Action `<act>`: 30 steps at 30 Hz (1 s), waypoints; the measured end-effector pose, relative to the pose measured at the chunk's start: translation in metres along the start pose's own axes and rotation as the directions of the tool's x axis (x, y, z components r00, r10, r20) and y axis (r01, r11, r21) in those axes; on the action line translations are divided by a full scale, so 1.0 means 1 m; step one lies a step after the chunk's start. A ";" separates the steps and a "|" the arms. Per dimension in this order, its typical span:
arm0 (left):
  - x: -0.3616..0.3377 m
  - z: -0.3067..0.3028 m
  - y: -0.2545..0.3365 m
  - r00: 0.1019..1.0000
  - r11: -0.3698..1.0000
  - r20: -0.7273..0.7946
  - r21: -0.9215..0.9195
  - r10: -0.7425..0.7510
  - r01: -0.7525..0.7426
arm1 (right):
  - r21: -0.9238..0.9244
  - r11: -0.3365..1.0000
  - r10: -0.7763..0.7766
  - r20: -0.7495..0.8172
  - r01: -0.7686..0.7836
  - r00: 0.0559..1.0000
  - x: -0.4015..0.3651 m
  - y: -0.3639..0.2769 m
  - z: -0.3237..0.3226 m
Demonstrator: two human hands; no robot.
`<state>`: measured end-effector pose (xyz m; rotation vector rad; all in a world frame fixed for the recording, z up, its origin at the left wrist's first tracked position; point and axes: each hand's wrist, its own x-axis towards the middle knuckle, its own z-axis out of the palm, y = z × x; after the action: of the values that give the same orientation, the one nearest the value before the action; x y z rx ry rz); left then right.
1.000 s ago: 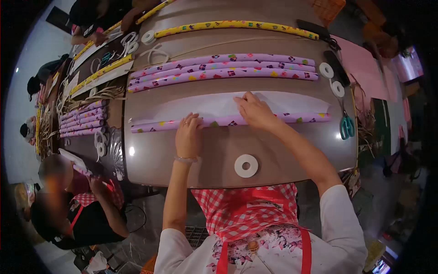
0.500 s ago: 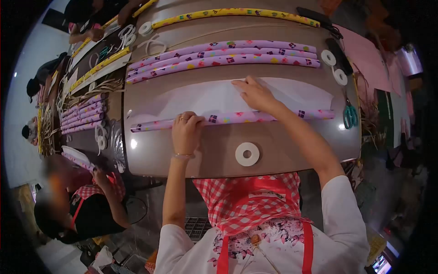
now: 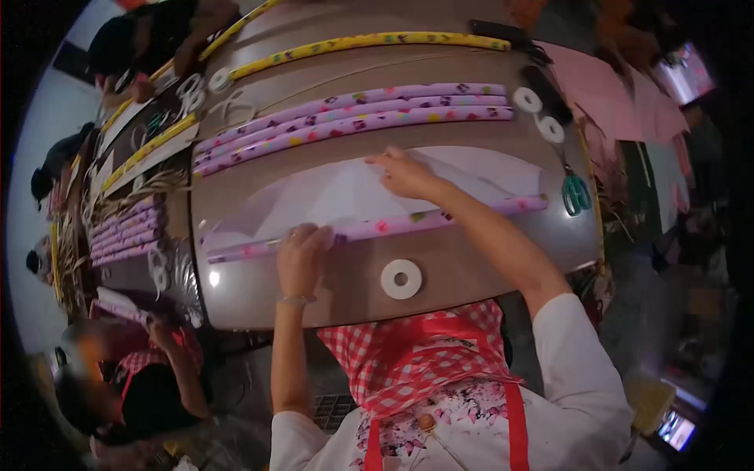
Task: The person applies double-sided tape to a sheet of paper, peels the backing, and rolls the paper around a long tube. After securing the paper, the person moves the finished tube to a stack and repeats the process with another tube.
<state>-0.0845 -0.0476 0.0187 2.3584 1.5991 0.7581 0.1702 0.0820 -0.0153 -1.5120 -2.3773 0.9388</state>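
Note:
A sheet of purple patterned wrapping paper lies in front of me, its white underside [image 3: 330, 188] up and its near edge rolled into a long tube [image 3: 385, 227]. My left hand [image 3: 305, 257] is closed over the tube left of its middle, fingers curled on top. Farther up, my right hand [image 3: 407, 174] rests on or just above the white side, index finger stretched out and the other fingers partly bent. Nothing shows in its grasp. Between my body and the tube lies a roll of white tape [image 3: 390, 287].
Beyond the sheet lie three purple paper tubes [image 3: 353, 118] and a yellow one [image 3: 377, 44]. Teal-handled scissors [image 3: 576, 194] and white tape rolls [image 3: 527, 100] are at the right. Another table at left holds more purple tubes [image 3: 126, 234]; a person in black [image 3: 161, 385] works beside it.
The whole scene has shifted left and slightly down as my head turned. Both hands keep nearly the same places on the paper and the tube.

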 end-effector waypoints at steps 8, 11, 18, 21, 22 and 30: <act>-0.004 0.002 0.011 0.999 0.999 0.021 0.020 -0.035 0.034 | 0.076 0.994 0.081 0.027 -0.083 0.996 -0.008 -0.015 -0.013; -0.008 0.005 0.009 1.000 1.000 0.016 -0.024 -0.016 0.016 | 0.045 0.997 0.057 -0.002 -0.057 0.998 -0.007 -0.012 -0.011; -0.013 0.008 0.013 0.991 0.993 -0.067 0.004 -0.114 0.115 | 0.054 0.997 -0.047 0.028 0.045 0.998 -0.001 0.003 -0.010; -0.016 0.005 0.008 0.992 0.994 -0.063 0.031 -0.107 0.109 | 0.104 0.987 -0.124 -0.004 0.124 0.992 0.000 0.001 -0.020; -0.015 0.005 0.009 0.991 0.992 -0.051 0.002 -0.127 0.127 | 0.177 0.975 -0.133 -0.028 0.136 0.991 0.000 0.002 -0.024; -0.005 0.006 0.006 0.996 0.994 0.037 -0.076 -0.078 0.081 | 0.153 0.988 0.076 -0.400 -0.015 0.914 -0.070 0.065 -0.203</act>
<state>-0.0775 -0.0542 0.0143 2.2278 1.6099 0.7460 0.3451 0.1244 0.1193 -1.5350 -1.9459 0.7058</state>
